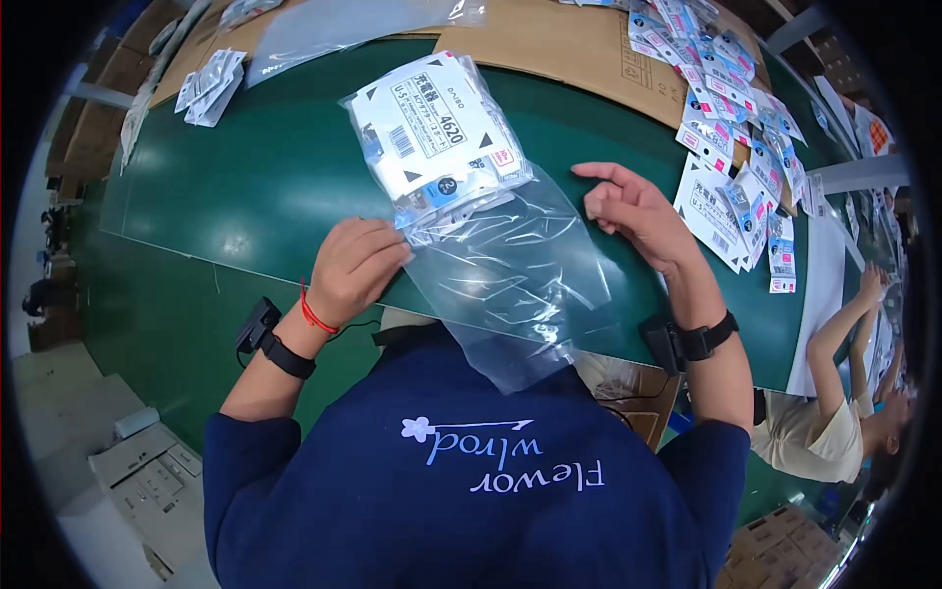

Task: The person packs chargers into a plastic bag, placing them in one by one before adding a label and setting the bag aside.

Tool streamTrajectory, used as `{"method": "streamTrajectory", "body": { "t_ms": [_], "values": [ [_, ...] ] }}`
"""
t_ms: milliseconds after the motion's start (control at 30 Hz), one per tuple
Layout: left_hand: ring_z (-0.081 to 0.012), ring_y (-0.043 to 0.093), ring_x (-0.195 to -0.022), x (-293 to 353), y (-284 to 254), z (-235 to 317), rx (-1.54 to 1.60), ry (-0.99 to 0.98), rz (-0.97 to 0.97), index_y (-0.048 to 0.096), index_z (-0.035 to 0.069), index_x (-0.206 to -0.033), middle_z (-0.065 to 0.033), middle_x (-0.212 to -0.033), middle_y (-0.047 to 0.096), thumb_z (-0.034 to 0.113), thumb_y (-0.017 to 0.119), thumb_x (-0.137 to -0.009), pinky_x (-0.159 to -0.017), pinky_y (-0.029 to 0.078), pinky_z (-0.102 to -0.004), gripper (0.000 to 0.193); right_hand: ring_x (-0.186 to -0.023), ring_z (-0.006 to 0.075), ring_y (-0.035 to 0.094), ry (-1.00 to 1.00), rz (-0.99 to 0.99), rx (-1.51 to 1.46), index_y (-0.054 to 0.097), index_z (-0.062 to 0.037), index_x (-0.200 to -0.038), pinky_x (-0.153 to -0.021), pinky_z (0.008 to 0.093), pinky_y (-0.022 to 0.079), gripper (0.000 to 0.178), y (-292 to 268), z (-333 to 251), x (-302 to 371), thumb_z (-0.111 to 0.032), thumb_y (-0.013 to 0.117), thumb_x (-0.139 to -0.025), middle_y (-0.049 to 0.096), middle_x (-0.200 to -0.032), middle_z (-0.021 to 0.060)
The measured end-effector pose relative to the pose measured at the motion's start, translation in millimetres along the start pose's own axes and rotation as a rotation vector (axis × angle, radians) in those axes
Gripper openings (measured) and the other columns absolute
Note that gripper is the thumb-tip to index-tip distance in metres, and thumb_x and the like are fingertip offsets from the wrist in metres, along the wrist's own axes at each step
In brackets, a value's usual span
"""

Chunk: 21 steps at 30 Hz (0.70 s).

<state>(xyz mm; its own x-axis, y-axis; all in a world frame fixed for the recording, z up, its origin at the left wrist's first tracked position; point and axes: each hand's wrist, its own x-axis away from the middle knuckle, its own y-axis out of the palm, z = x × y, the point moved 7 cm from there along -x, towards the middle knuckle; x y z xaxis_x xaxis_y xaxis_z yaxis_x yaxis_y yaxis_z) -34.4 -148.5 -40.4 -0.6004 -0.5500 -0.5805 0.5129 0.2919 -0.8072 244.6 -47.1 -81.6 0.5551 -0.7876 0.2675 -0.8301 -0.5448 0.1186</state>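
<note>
From where I stood, the left hand (359, 263) was bent inward, knuckles up and fingers bunched, its tips pinching the edge of a clear plastic bag (535, 260). A red string bracelet (316, 308) circled that wrist. The right hand (633, 211) was raised with the forefinger stretched leftward and the other fingers curled, a narrow gap beside the thumb; I saw nothing in its grip.

White boxes (147, 491) sat low on the left. The glossy green tabletop (265, 187) carried a small heap of packets (211, 88) at its far left, flattened cardboard (559, 64) along the far side and a larger spread of packets (731, 118) on the right. Beyond it, at the far right, was another person in a pale shirt (807, 432).

The bundle of white packets (432, 128) lay just beyond the left hand, at the bag's far end and seemingly inside it. The bag's loose part spread between the hands and drooped over the near edge.
</note>
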Motion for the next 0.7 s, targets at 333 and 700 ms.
{"method": "streamTrajectory", "body": {
  "t_ms": [333, 700],
  "values": [
    [-0.0258, 0.06, -0.094, -21.4, 6.0, 20.1, -0.108, 0.019, 0.033, 0.063, 0.005, -0.108, -0.0084, -0.107, 0.063, 0.013, 0.07, -0.076, -0.078, 0.047, -0.0362, 0.035, -0.113, 0.0257, 0.055, -1.014, -0.064, 1.589, 0.048, -0.0086, -0.133, -0.096, 0.0388, 0.043, 0.059, 86.4, -58.8, 15.2, -0.013, 0.066, -0.077, 0.057, -0.126, 0.0108],
    [-0.027, 0.061, -0.095, -5.7, 22.1, 8.0, 0.227, 0.001, -0.161, 0.063, 0.002, -0.11, -0.0096, -0.107, 0.066, 0.012, 0.063, -0.082, -0.078, 0.048, -0.0353, 0.03, -0.112, 0.0306, 0.056, -0.819, -0.382, 1.204, 0.062, -0.0052, -0.118, -0.095, 0.0392, 0.045, 0.037, 106.7, -34.8, 1.0, -0.015, 0.058, -0.083, 0.061, -0.12, 0.0119]
  ]
}}
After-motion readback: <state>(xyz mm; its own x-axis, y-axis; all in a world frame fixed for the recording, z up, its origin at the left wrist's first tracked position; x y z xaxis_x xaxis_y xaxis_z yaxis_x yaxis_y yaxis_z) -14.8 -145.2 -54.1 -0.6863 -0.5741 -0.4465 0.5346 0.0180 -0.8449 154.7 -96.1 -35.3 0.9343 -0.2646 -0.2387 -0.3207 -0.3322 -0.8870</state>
